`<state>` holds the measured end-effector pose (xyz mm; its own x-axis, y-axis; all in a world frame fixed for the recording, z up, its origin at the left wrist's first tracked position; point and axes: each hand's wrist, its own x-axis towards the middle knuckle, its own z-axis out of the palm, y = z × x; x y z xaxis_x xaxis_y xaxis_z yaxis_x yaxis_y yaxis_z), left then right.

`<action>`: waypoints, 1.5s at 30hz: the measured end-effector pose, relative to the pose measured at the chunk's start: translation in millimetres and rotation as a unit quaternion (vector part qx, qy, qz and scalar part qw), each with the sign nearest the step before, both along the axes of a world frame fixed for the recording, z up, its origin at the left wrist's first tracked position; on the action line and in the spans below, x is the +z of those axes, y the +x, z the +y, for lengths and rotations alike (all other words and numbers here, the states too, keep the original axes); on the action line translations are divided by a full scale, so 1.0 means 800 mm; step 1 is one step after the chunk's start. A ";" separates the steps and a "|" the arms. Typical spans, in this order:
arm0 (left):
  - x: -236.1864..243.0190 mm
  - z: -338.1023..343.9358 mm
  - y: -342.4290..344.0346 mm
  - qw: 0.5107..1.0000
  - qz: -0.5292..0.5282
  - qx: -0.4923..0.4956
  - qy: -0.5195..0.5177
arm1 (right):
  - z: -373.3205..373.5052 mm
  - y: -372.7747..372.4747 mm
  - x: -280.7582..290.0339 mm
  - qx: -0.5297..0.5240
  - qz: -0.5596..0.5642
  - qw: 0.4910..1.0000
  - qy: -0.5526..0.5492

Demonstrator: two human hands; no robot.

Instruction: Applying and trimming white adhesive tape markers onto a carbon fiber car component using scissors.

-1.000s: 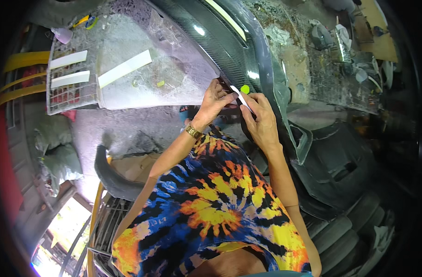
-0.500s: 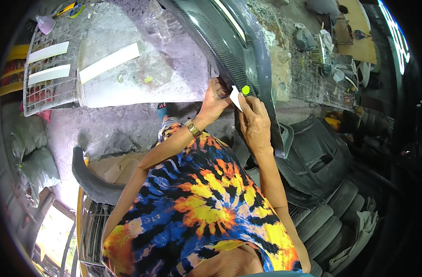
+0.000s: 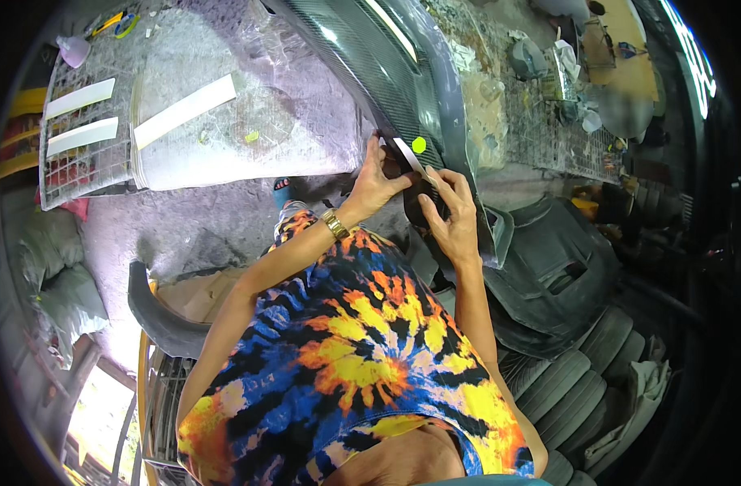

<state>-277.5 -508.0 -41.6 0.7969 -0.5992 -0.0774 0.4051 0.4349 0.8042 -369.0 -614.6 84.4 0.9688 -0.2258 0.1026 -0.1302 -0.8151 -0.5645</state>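
My left hand [image 3: 373, 182] grips the edge of a dark glossy carbon-weave panel [image 3: 362, 57], thumb at a narrow white strip [image 3: 405, 151] lying along that edge. My right hand [image 3: 453, 212] touches the lower end of the strip, thumb and fingers apart. A green round sticker [image 3: 419, 145] sits beside the strip on the panel.
A worktable [image 3: 224, 154] at left bears white strips [image 3: 184, 111], a knife and a pink container [image 3: 74, 51]. A cluttered bench [image 3: 508, 121] is at right. Dark moulded parts [image 3: 548, 300], a curved black piece [image 3: 168, 320] and bags [image 3: 70, 300] lie around me.
The white strip now lies flatter along the panel edge. My right hand's fingers have loosened and spread. The view has shifted slightly.
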 end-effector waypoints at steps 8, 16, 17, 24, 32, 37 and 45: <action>-0.005 0.000 0.000 1.000 -0.003 -0.017 0.026 | 0.006 0.000 -0.003 0.034 -0.021 0.994 -0.103; 0.016 0.018 0.010 0.999 0.036 -0.001 0.015 | -0.001 -0.007 -0.013 -0.022 -0.074 0.997 -0.013; 0.011 0.022 0.011 0.997 0.007 0.015 0.070 | -0.002 -0.010 -0.008 -0.033 -0.080 0.996 -0.011; 0.051 0.060 0.019 0.866 -0.415 0.146 0.238 | -0.007 -0.021 -0.010 -0.043 -0.121 0.991 0.024; 0.112 0.046 0.050 0.657 -0.695 -0.017 0.293 | -0.019 -0.035 -0.021 -0.061 -0.127 0.987 0.084; 0.107 0.040 0.057 0.655 -0.703 -0.059 0.272 | -0.054 -0.062 -0.008 -0.089 -0.135 0.981 0.104; 0.109 0.052 0.029 0.687 -0.655 0.051 0.311 | -0.277 -0.052 -0.012 -0.253 -0.161 0.952 0.065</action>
<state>-254.0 -466.5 46.0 0.4627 -0.7104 0.5303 -0.8498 -0.1851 0.4935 -410.8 -836.5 75.1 0.6553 -0.6866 0.3149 -0.2914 -0.6144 -0.7332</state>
